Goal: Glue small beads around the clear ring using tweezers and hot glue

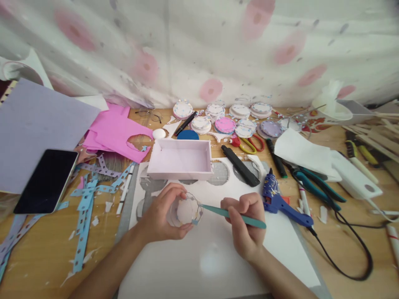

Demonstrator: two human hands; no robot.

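Note:
My left hand (168,214) is closed around the edge of a small round piece (186,211) with a clear rim and pale dots along it. Teal tweezers (232,214) are pinched in my right hand (247,226), their tip at the right side of the rim. Whether the tip grips anything is too small to tell. Both hands are above a white sheet (199,257). Just beyond them stands a pale pink open box (181,175). A blue glue gun (285,205) lies right of my right hand.
Several decorated discs (225,124) line the back. A black cutter (240,166), teal-handled pliers (321,185) and a looping black cord (346,265) are at right. A phone (46,180), pink foam sheets (118,128) and punched blue strips (84,224) lie at left.

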